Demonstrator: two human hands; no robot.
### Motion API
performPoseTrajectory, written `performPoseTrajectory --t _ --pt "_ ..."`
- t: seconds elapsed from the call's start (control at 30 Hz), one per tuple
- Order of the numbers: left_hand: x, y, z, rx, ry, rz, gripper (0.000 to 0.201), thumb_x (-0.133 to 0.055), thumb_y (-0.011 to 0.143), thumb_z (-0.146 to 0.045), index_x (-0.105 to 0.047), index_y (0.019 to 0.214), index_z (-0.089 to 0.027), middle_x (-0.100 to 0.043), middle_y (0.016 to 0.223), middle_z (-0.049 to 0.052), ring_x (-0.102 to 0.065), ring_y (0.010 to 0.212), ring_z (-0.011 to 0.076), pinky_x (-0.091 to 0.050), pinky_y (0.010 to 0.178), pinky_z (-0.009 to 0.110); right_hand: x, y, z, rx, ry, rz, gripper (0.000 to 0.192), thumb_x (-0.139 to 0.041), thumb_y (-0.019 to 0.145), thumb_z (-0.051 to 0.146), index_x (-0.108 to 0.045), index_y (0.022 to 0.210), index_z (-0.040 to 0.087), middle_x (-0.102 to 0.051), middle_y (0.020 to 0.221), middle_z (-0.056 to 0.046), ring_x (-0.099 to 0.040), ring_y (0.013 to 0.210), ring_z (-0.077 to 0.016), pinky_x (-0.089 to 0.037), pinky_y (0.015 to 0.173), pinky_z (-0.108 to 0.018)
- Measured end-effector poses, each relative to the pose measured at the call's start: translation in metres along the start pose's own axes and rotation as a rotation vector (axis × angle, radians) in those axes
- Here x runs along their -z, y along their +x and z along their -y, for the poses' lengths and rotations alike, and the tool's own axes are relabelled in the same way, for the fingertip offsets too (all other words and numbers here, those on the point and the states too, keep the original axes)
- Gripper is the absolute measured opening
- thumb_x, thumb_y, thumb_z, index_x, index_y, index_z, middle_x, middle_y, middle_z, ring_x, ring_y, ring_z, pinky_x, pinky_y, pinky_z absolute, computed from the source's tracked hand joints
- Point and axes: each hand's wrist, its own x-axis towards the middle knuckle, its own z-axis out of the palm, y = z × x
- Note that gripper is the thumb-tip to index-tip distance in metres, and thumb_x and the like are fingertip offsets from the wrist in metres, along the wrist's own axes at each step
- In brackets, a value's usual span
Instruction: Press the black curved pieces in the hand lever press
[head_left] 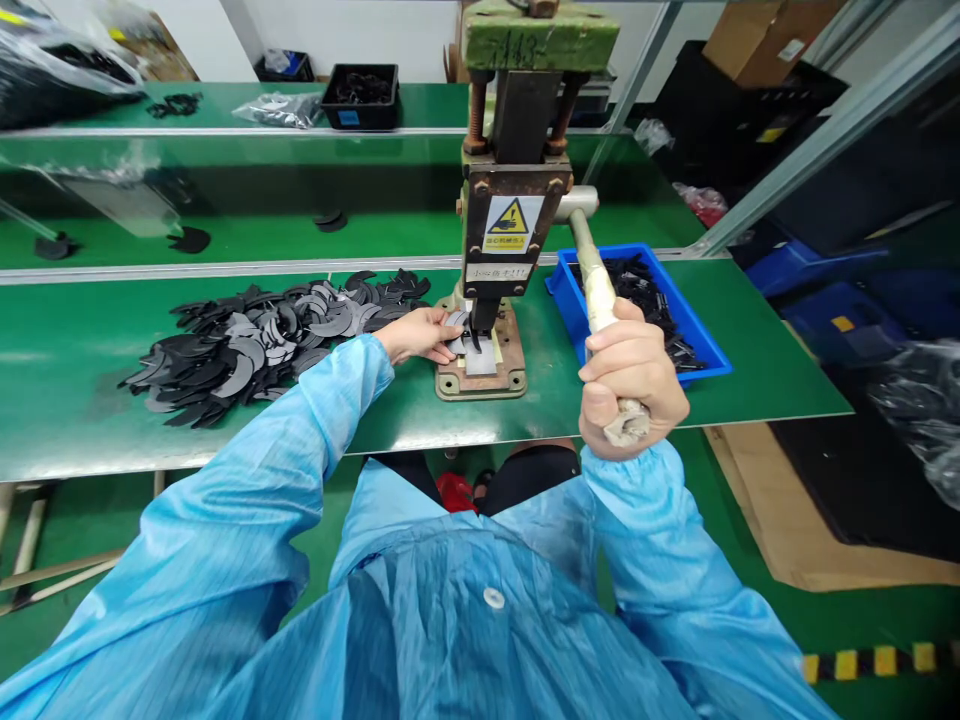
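The right hand [632, 375] has its grip clamped around the taped end of the press lever [596, 285], fingers fully wrapped. The left hand [420, 333] pinches a dark crescent piece [459, 320] on the base plate [481, 368] of the hand press [510, 230], right under the ram. Left of the press, a heap of crescent pieces [262, 335] lies on the green counter [75, 400]; to its right stands a blue bin [701, 345] of black parts.
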Motion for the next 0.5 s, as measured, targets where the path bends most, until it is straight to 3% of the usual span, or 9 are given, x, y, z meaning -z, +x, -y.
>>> performPoseTrajectory --t 0.33,0.5 --pt "0.011 0.006 0.0 -0.04 0.072 0.06 0.031 -0.092 0.088 -0.03 -0.063 0.092 -0.018 -0.073 0.071 0.002 -0.078 0.062 0.0172 -0.065 0.062 0.022 0.002 0.001 0.0 0.042 -0.017 0.042 0.034 -0.071 0.098 0.039 -0.055 0.072 0.023 -0.064 0.072 0.005 -0.071 0.089 -0.0158 -0.058 0.115 -0.064" --pt "0.01 0.006 0.001 0.04 -0.003 0.09 0.034 -0.092 0.087 -0.03 -0.061 0.089 -0.017 -0.072 0.068 0.002 -0.079 0.063 0.0179 -0.066 0.064 0.022 -0.002 0.002 -0.001 0.028 0.014 0.008 0.033 -0.071 0.097 0.036 -0.054 0.072 0.022 -0.063 0.071 0.005 -0.07 0.089 -0.0154 -0.057 0.116 -0.063"
